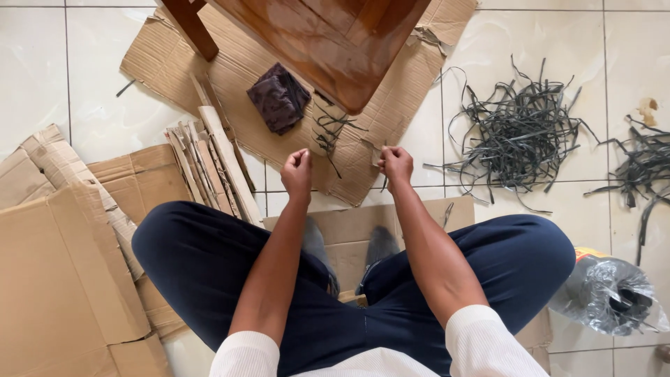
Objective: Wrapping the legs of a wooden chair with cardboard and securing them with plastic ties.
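Over the cardboard sheet (391, 105), left hand (298, 174) and right hand (396, 165) closed, pinching a thin dark strip (385, 183); big strip pile (520, 132) unused.

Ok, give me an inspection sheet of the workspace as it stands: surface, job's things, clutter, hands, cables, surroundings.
Surface: pale tiled floor, partly covered by flattened cardboard sheet.
Job's things: thin dark strip hanging under the wooden stool; whether it reaches either hand cannot be told.
Clutter: tangled pile of dark strips, a second pile at the right edge, bundle of cut cardboard slats, folded dark cloth, clear plastic bag.
Hands: left hand and right hand raised apart, fingers curled closed.
Cables: nothing seen.
Surroundings: stacked cardboard boxes at left; the person sits cross-legged in dark trousers.
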